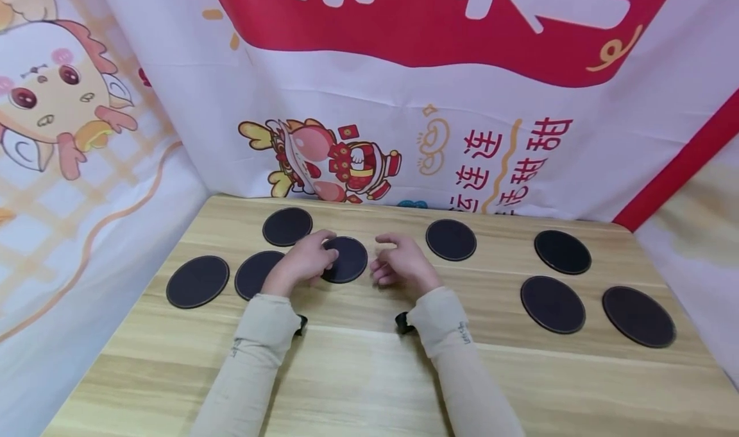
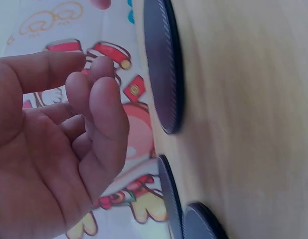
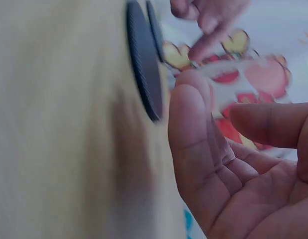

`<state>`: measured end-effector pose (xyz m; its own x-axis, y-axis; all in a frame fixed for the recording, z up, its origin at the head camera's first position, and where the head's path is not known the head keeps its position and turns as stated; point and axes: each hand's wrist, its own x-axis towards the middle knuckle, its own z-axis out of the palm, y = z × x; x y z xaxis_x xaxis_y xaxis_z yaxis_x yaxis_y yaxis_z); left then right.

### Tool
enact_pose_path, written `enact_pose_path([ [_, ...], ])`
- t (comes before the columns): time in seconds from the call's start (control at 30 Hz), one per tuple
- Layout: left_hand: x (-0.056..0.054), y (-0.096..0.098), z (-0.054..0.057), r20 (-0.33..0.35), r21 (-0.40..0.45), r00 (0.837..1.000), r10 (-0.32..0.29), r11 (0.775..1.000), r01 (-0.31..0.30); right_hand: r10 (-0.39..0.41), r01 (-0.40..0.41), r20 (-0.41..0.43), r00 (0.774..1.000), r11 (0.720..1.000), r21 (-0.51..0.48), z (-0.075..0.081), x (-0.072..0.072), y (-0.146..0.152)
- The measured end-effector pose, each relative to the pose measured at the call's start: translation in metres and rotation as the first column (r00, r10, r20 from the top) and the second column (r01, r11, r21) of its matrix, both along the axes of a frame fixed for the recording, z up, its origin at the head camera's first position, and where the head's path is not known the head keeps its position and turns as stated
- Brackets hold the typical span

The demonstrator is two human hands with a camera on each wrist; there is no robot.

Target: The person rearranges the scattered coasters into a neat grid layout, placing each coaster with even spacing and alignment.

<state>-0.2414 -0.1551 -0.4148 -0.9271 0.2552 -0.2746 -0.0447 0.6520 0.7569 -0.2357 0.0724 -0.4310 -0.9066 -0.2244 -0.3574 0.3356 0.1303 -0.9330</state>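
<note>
Head view, anyone: which disc are the hands at?

That'd be the middle disc point(image 1: 349, 260), black, lying flat on the wooden bench point(image 1: 358, 379). The left hand point(image 1: 306, 258) hovers over its left edge, and the right hand point(image 1: 402, 262) hangs just off its right side.

Is either one gripping it?

Nope, both have fingers loosely curved with nothing in them. Left wrist view even shows a gap between fingers and disc.

And the other stuff?

Three discs point(image 1: 198, 282) sit left of it, four discs point(image 1: 552, 304) off to its right, all flat too. Behind it hangs a printed cloth point(image 1: 358, 84), white with red bits.
</note>
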Motion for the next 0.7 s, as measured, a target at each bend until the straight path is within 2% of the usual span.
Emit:
enact_pose_path([
  [0.2,0.007,0.022,0.013,-0.084,0.087,0.996,-0.023,0.996,0.031,-0.102,0.105,-0.064,0.993,0.993,0.061,0.014,-0.002,0.044],
  [0.33,0.002,0.047,0.015,-0.115,0.152,0.993,-0.038,0.987,0.056,-0.178,0.185,-0.083,0.981,0.978,0.097,0.017,-0.003,0.076],
  [0.43,-0.004,0.069,0.015,-0.097,0.199,0.994,-0.047,0.978,0.066,-0.222,0.237,-0.114,0.968,0.96,0.148,0.018,-0.002,0.099],
  [0.53,-0.009,0.093,0.014,-0.05,0.256,0.997,-0.056,0.964,0.067,-0.242,0.274,-0.154,0.958,0.932,0.236,0.017,0.0,0.119],
  [0.6,-0.012,0.109,0.013,-0.015,0.295,0.998,-0.067,0.953,0.068,-0.25,0.292,-0.172,0.953,0.909,0.297,0.016,0.001,0.129],
  [0.7,-0.015,0.132,0.008,0.038,0.357,0.994,-0.103,0.93,0.083,-0.22,0.285,-0.198,0.955,0.865,0.414,0.014,0.003,0.142],
])
